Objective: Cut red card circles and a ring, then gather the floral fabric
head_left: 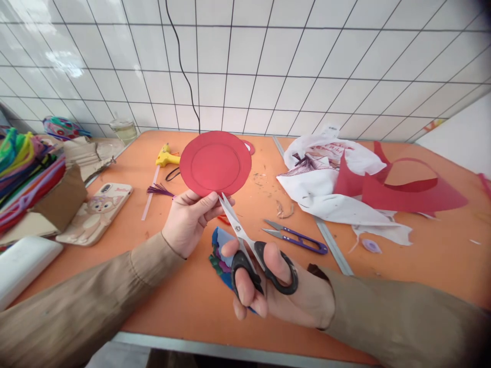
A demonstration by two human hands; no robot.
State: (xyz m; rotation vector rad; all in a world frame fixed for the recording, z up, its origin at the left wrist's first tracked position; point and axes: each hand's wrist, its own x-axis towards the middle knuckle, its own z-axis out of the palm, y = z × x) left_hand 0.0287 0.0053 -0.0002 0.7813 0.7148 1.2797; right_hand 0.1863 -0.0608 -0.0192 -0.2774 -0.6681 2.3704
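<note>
The left hand (187,221) held a red paper disc (215,162) upright above the middle of the orange desk (184,301), its fingers (207,202) pinched on the disc's lower edge. A thin pencilled ring ran just inside the disc's rim. The right hand (284,291) gripped black-handled scissors (253,248), thumb and fingers clenched through the loops, and the slightly parted blades met the disc's lower edge just beside the left thumb. Under the right hand, near the desk's front edge, lay a blue scrap with coloured shapes (219,255). Small purple snips (297,237) lay just beyond the right hand, beside a metal ruler (333,245). Toward the right edge sat a white plastic bag (330,176) with red paper offcuts (399,191) on it. A yellow glue gun (165,156) lay behind the disc near the back edge, and a phone in a cartoon case (97,210) lay toward the left edge, next to a box of coloured pipe cleaners (26,179).
</note>
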